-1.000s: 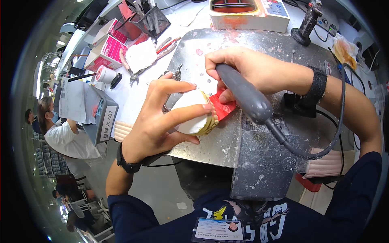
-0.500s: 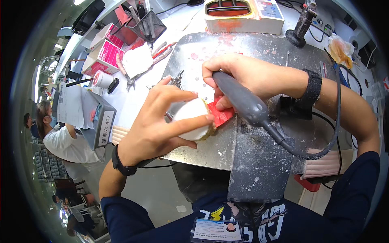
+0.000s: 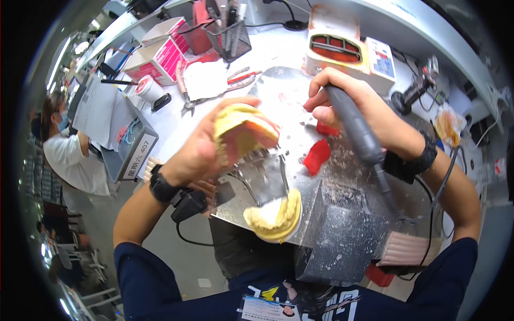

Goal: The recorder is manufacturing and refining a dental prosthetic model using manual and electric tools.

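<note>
An opened articulator with metal arms (image 3: 259,179) stands on the metal bench plate. My left hand (image 3: 201,142) grips its raised yellow upper dental cast (image 3: 230,131), whose arch shows pinkish material inside. The yellow lower cast (image 3: 276,222), with its row of teeth, rests at the plate's near edge on a white base. To the right, above the plate, my right hand (image 3: 385,123) holds a dark handpiece (image 3: 356,128) between thumb and fingers, its cable trailing back toward me. Its working tip is hidden. A red wax piece (image 3: 317,157) lies on the plate, with another red scrap (image 3: 326,128) just behind.
At the back stand a wax heater (image 3: 380,67) and a wire-mesh pen holder (image 3: 230,45). Pliers (image 3: 186,99) lie left, near a pink-and-white box (image 3: 155,64) and a grey tray (image 3: 136,152). A dusty dark box (image 3: 340,230) juts out in front. A co-worker (image 3: 67,155) sits far left.
The articulator has swung open, lifting the upper cast in my left hand. My right hand has let go of the red wax and moved up and right, still holding the handpiece.
</note>
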### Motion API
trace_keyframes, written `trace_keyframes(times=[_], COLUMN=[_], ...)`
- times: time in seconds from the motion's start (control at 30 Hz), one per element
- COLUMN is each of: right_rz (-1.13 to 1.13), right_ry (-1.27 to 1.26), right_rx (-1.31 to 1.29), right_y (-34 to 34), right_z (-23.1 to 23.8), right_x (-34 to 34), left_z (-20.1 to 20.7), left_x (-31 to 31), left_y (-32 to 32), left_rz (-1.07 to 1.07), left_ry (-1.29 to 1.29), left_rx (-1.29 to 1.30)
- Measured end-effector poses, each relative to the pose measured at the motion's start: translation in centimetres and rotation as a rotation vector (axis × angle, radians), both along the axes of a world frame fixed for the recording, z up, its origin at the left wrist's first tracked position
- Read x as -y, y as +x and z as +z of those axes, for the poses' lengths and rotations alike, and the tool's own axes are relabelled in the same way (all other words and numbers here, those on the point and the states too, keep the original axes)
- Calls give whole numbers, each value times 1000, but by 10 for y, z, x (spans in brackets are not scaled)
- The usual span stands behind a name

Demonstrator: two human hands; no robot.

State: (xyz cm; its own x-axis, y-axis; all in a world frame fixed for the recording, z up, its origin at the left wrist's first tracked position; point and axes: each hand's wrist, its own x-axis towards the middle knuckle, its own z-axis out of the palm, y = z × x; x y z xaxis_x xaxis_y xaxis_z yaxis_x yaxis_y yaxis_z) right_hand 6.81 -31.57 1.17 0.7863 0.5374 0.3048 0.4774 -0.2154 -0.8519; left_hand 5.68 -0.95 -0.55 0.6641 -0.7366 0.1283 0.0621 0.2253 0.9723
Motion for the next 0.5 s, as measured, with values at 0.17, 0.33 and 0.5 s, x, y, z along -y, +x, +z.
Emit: trace_keyframes(times=[0.17, 0.33, 0.5], right_rz=[9, 8, 79], right_ry=[-177, -185, -18], right_rx=[687, 716, 581], right_y=[12, -10, -11], right_z=[25, 39, 29], right_x=[-17, -22, -38], left_z=[-13, 0, -3], left_x=[14, 19, 26], left_y=[9, 8, 7], left_rz=[-99, 154, 217], left_ry=[-228, -17, 74], left_rx=[-284, 101, 224])
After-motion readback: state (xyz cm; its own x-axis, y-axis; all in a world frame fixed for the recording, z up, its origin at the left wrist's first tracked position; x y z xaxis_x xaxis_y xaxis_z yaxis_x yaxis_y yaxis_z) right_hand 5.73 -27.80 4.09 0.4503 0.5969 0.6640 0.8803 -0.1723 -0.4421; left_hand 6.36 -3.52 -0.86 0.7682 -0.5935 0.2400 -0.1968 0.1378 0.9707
